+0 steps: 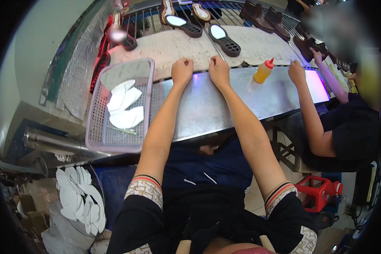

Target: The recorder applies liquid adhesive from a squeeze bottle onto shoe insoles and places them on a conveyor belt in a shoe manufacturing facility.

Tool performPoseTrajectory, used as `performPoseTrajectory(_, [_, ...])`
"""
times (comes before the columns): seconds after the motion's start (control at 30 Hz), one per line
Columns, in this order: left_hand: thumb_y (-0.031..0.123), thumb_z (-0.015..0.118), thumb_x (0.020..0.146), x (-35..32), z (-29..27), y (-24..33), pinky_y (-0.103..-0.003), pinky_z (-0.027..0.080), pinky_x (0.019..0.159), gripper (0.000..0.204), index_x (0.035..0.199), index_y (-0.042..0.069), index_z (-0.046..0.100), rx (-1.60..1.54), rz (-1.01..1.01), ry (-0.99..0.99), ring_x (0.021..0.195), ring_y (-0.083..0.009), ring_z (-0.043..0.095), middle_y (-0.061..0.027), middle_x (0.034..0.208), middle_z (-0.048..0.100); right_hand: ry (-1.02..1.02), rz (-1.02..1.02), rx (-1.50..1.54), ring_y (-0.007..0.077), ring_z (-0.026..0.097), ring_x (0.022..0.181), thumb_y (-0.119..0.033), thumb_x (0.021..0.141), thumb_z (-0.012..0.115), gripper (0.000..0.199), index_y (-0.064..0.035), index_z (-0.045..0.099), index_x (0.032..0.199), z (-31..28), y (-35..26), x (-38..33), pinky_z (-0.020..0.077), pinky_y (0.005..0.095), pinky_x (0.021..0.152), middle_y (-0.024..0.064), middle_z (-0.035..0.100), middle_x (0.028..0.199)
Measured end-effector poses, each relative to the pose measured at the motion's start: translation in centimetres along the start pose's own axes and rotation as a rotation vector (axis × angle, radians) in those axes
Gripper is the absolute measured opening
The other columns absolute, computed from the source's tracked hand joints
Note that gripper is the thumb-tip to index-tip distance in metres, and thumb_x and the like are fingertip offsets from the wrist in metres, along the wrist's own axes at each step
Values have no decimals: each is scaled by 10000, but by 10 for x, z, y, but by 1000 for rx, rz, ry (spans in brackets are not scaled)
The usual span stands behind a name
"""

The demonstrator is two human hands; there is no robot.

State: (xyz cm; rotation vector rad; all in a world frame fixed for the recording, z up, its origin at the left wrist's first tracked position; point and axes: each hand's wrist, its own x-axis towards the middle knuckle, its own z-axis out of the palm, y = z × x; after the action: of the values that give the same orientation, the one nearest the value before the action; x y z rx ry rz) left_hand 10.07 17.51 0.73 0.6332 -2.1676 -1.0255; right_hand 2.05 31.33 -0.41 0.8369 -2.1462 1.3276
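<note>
Our black shirt (199, 211) is nearest; past it, our left hand (182, 72) and right hand (219, 73) curl into loose, seemingly empty fists at the far edge of the silver metal desk (199, 112). Pushing forward could shove the black, white-inlaid shoe sole (228, 43) beyond the right; swinging outward could topple the red-capped yellow plastic bottle (262, 73).

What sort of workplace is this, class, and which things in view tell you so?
Most likely a shoemaking workshop: dark shoe soles lie beyond the person's hands, brown ankle boots stand farther back to the right, and white cut pieces fill part of a plastic basket.
</note>
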Motion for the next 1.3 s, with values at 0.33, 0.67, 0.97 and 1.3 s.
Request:
performPoseTrajectory(0.33, [308, 564, 868, 4, 1, 5, -446, 518, 805, 350, 949, 4, 717, 78, -87, -12, 894, -388, 677, -222, 915, 704, 91, 205, 83, 342, 677, 741, -73, 879, 591, 116, 13, 667, 899, -6, -5, -1, 523, 425, 684, 189, 686, 800])
performPoseTrajectory(0.67, [340, 567, 888, 6, 1, 7, -431, 529, 824, 345, 975, 50, 733, 38, -128, -32, 912, -349, 696, -168, 937, 731, 116, 423, 389, 110, 600, 650, -76, 927, 625, 118, 36, 661, 924, -49, -82, -61, 480, 269, 600, 51, 653, 730])
performPoseTrajectory(0.97, [367, 570, 903, 1, 2, 5, -414, 521, 828, 359, 1020, 67, 726, 64, -62, -107, 935, -335, 690, -150, 963, 732, 335, -24, 723, 140, 584, 590, 51, 744, 719, 194, -6, 644, 914, -180, -242, -65, 485, 292, 586, 61, 634, 715])
performPoseTrajectory(1.3, [365, 567, 905, 4, 4, -5, -412, 512, 777, 370, 991, 38, 717, 10, -89, -150, 860, -346, 684, -180, 887, 715, 308, -777, 603, 139, 545, 659, -275, 891, 715, 206, -174, 640, 1055, -252, -276, -62, 425, 277, 616, -21, 576, 837])
